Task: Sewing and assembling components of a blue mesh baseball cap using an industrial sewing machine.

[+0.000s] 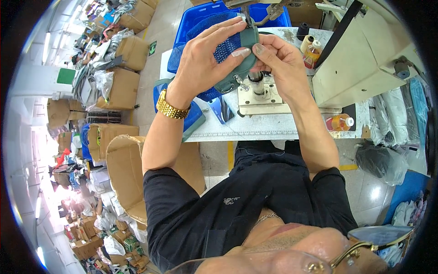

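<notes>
A blue mesh piece with grey-green edging (250,40), which looks like part of a bag, is held up beneath the needle end of a sewing machine (247,13). My left hand (207,55) grips it from the left, fingers along the edging near the needle and thumb on its near side. Pinched between thumb and fingers, the edging's right side is in my right hand (280,57). A small metal ring or clip (241,82) hangs at the edging's lower end. Folds of mesh lie behind my left wrist, partly hidden by it.
The machine's pale body (360,68) stands to the right, its metal base (262,106) below the work. A blue bin (182,29) is behind. Thread spools (306,44) and a small bottle (340,122) stand on the right; a cardboard box (123,178) sits left of me.
</notes>
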The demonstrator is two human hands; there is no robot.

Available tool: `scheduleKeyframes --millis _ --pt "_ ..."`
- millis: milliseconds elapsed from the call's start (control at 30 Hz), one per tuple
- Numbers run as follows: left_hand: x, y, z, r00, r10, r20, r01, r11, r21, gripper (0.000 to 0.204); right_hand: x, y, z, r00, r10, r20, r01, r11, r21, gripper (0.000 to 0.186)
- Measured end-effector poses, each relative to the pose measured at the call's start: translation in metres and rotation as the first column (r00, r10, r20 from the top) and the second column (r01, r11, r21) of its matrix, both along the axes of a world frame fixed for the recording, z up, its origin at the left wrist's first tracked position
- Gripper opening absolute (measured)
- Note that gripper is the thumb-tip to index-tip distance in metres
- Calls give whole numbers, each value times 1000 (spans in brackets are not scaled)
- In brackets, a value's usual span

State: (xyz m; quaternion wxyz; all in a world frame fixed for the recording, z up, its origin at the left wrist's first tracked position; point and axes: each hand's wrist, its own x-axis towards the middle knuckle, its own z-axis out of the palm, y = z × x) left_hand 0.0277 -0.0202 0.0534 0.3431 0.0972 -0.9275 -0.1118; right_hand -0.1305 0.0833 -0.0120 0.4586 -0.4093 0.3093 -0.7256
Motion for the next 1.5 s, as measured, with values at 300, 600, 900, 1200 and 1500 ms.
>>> scheduleKeyframes --millis 300,600,900,1200,1500 --pt "-5 -6 2 999 13 29 -16 994 107 49 -1 -5 -2 998 -56 21 57 998 -32 26" --pt "-5 -17 0 997 22 74 -45 946 320 48 5 -12 -1 975 -221 -24 218 972 -84 39" --pt "-9 -30 -4 993 0 114 -47 908 417 43 10 -16 1 944 -307 -118 293 948 -122 40" --pt "-17 -28 -27 1000 -14 -8 16 935 354 44 2 -15 7 925 -329 -190 320 944 -80 37" --pt "-24 -17 -17 999 -52 -13 52 900 433 37 2 -19 4 890 -395 -228 372 918 -138 37"
